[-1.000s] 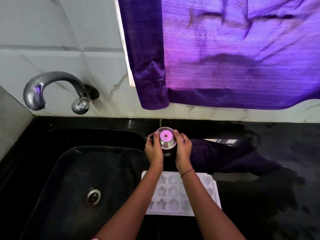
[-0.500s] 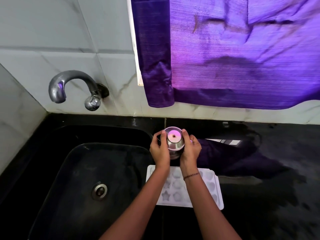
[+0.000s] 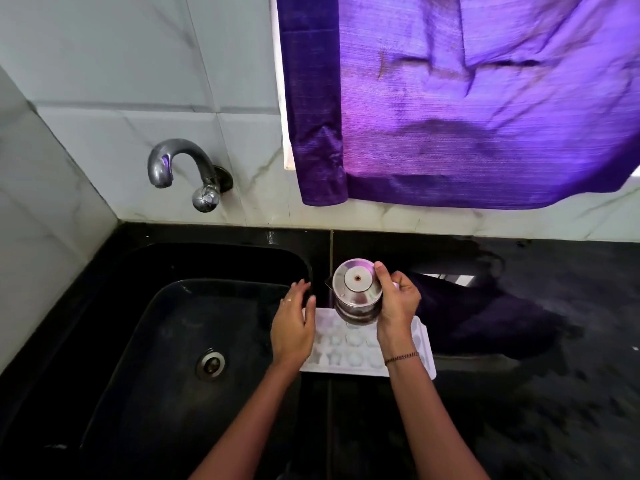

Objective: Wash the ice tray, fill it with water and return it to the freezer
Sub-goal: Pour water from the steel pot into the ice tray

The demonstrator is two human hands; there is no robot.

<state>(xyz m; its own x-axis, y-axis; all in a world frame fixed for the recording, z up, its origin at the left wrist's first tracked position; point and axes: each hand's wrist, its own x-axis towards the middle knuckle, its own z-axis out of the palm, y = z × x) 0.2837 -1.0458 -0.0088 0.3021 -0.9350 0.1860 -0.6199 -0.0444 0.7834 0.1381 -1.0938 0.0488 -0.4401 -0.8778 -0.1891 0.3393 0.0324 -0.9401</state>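
Observation:
A white ice tray (image 3: 349,351) with shaped moulds lies flat on the black counter just right of the sink. My right hand (image 3: 398,303) grips a steel vessel (image 3: 356,289), tipped over the tray's far end with its base toward the camera. My left hand (image 3: 292,327) hovers with fingers apart at the tray's left edge, holding nothing. My right wrist hides part of the tray's right side.
A black sink (image 3: 166,327) with a round drain (image 3: 210,364) fills the left. A chrome tap (image 3: 183,168) juts from the tiled wall above it. A purple curtain (image 3: 467,98) hangs over the wet black counter (image 3: 536,393).
My left hand has let go of the steel vessel and dropped to the tray's left edge. My right hand alone now holds the vessel, tipped lower over the tray.

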